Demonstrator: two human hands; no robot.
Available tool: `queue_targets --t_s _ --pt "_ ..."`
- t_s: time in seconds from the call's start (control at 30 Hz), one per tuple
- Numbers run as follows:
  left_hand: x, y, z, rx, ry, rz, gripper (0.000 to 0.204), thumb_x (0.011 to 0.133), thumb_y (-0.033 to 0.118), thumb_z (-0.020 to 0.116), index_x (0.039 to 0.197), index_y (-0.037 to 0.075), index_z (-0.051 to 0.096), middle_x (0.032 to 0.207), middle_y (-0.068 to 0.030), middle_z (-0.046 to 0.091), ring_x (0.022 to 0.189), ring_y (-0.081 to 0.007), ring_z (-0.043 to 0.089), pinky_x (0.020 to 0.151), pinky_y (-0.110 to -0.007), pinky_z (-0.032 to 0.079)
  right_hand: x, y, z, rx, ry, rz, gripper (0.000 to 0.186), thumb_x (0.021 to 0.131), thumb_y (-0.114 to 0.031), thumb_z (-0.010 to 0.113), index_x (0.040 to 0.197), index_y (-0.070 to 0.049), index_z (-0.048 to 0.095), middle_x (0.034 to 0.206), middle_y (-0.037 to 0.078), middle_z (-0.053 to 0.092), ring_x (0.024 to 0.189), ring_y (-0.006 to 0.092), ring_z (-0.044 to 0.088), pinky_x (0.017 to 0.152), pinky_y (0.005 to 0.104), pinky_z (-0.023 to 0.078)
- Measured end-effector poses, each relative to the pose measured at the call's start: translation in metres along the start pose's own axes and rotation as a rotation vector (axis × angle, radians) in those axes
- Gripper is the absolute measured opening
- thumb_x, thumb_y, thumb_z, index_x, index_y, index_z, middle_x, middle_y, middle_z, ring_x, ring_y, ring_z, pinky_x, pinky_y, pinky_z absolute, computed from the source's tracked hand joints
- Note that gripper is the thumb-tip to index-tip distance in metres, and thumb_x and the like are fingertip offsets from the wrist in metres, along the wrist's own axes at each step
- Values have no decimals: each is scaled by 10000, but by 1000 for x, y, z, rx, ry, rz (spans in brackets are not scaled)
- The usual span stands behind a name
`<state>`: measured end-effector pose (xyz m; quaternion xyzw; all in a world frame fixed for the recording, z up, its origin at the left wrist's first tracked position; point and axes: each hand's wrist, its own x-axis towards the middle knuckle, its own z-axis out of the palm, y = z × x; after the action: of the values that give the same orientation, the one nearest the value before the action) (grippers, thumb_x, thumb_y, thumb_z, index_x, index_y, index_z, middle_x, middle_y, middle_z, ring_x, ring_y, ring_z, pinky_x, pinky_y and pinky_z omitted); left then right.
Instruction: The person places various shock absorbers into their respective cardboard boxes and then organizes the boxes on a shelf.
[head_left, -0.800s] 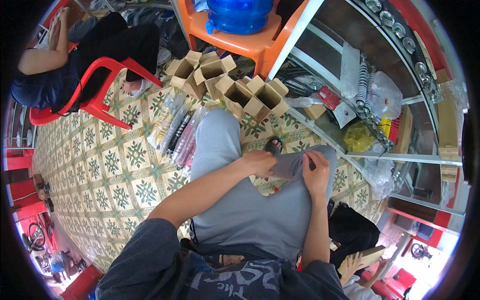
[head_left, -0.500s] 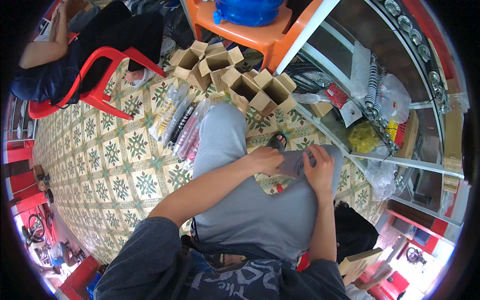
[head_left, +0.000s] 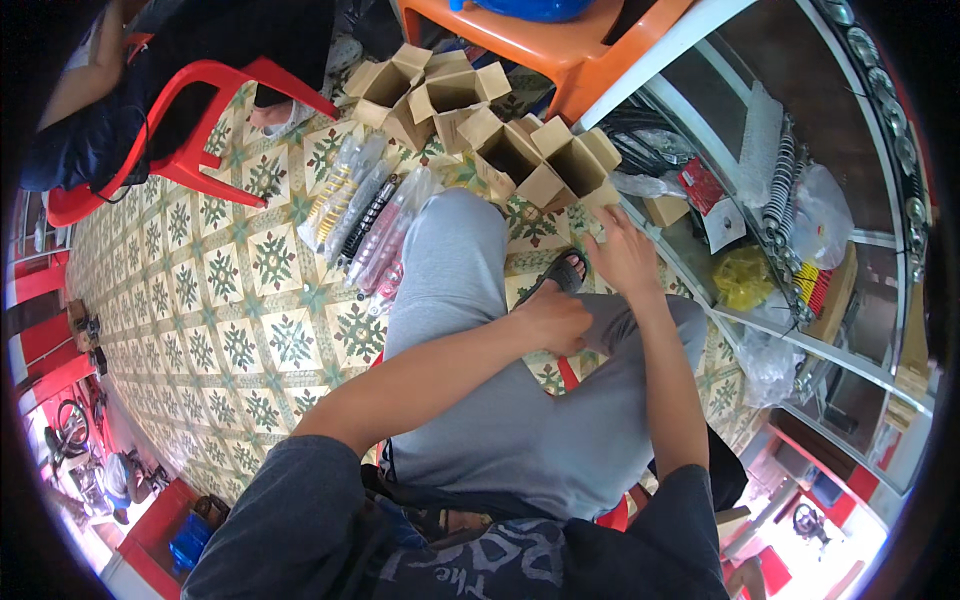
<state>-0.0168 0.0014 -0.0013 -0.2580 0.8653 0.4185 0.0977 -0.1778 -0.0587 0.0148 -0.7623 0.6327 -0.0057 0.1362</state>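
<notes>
My right hand (head_left: 624, 254) reaches forward beyond my right knee, fingers stretched out and holding nothing. Its fingertips are at the near corner of an open cardboard box (head_left: 578, 170); whether they touch it I cannot tell. My left hand (head_left: 558, 320) is closed in a loose fist by my right leg, with nothing showing in it. Several more tall cardboard boxes (head_left: 385, 85) stand with flaps up beside that one. Left of them, on the floor, lie plastic-wrapped shock absorbers with yellow (head_left: 335, 205), black (head_left: 368, 222) and pink (head_left: 388, 242) springs.
A glass-fronted cabinet (head_left: 690, 260) with springs and bagged parts runs along the right. An orange chair (head_left: 560, 50) stands behind the boxes. At the far left a person sits on a red chair (head_left: 200, 150). My sandalled foot (head_left: 566, 270) is below my right hand.
My right hand has lifted off my right knee and moved forward to the nearest box. My left hand stays closed by my leg. The view has shifted slightly.
</notes>
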Motion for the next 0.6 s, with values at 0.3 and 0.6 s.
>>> queue_targets --t_s 0.3,0.6 --pt "10 -3 22 -4 149 28 304 796 344 705 850 46 736 771 -144 720 739 -385 716 851 -490 532 77 -4 49 -162 -106 30 414 931 -309 672 1284 -97 624 1263 128 675 1022 371 718 848 506 583" --pt "3 6 10 15 255 6 312 830 354 691 872 49 742 794 -160 718 780 -376 733 696 -523 554 76 30 65 -134 -229 333 327 931 -383 659 1079 -114 770 1080 188 750 1025 382 727 897 507 570"
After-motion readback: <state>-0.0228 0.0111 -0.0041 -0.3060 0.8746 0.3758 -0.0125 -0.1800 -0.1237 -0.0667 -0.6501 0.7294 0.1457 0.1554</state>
